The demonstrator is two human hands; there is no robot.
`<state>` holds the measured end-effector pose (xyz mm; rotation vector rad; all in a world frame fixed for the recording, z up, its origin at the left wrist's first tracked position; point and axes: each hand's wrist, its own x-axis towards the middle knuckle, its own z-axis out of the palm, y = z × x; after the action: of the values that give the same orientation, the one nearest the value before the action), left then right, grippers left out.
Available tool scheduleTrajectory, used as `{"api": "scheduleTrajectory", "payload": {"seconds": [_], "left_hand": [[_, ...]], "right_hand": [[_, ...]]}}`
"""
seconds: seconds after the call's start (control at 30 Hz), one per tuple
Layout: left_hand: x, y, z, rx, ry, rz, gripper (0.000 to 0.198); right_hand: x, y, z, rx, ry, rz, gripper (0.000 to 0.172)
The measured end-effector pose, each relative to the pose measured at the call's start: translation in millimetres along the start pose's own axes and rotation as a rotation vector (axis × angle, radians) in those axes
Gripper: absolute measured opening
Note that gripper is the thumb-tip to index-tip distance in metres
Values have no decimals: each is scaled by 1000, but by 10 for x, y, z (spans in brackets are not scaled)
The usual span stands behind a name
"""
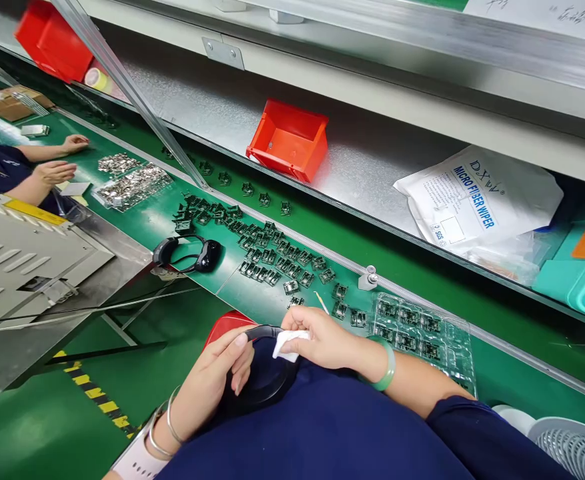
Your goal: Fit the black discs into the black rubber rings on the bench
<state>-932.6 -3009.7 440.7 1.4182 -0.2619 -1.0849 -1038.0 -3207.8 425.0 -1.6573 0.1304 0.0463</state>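
At lower centre, a black, smooth, plastic-looking looped band (266, 332) is held by the left hand (225, 363), fingers curled; a folded white cloth (292, 346) is pinched on it by the right hand (325, 341), fingertips together. Probably light and springy, it is best gripped by its rim.

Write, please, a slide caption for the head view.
The left hand holds a black band while the right hand holds a white cloth against it, near small parts.

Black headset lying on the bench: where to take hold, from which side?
I'd take the bulky end of the black headset farther from the machine, coming over the near edge of the green bench. That end looks thick and uncovered; the looped bands are thinner.
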Motion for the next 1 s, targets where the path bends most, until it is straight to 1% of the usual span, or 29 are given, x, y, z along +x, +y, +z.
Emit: {"api": "scheduleTrajectory", "payload": {"seconds": [0.07, 0.17, 0.23, 0.27, 0.33, 0.37, 0.4, 0.43, 0.47, 0.6, 0.7, 0.77, 0.83, 0.87, 0.97, 1.0], "left_hand": [[12, -20, 7, -26, 1, -1, 49], [21, -59, 13, -61, 11, -2, 49], [18, -78, 6, -63, 22, -8, 47], [15, -84, -1, -64, 23, -11, 47], [10, -86, -17, -71, 10, -27, 47], [8, -84, -25, -75, 0, -35, 48], [8, -81, -31, -78, -9, -41, 48], [8, -77, -34, -81, -17, -46, 49], [10, -74, -36, -85, -22, -49, 49], [27, -83, -33, -120, -25, -35, 47], [45, -108, -36, -119, -18, -24, 48], [51, -119, -40, -106, -19, -19, 49], [46, -118, -41, -96, -28, -21, 49], [39, -113, -40, -95, -30, -20, 49], [14, -93, -33, -103, -22, -5, 48], [6, -89, -32, -110, -16, 3, 47]], "right_hand": [[34, 28, 93, -56, 83, -19, 18], [104, 97, 186, -147, 194, -73, 33], [133, 127, 169, -156, 204, -87, 39], [136, 131, 136, -135, 166, -76, 37], [118, 116, 41, -52, 7, -36, 27], [102, 101, -6, -5, -79, -18, 25], [84, 84, -44, 31, -142, -5, 28], [67, 68, -69, 50, -173, -1, 31], [54, 53, -77, 50, -169, -7, 32], [70, 40, 17, -30, -12, -23, 26], [142, 89, 124, -27, 87, 0, 33], [200, 143, 180, -4, 121, -12, 40], [257, 202, 224, 73, 119, -5, 45], [283, 231, 240, 147, 111, 30, 45], [333, 303, 239, 420, 102, 204, 44], [333, 320, 218, 499, 99, 231, 44]]}}
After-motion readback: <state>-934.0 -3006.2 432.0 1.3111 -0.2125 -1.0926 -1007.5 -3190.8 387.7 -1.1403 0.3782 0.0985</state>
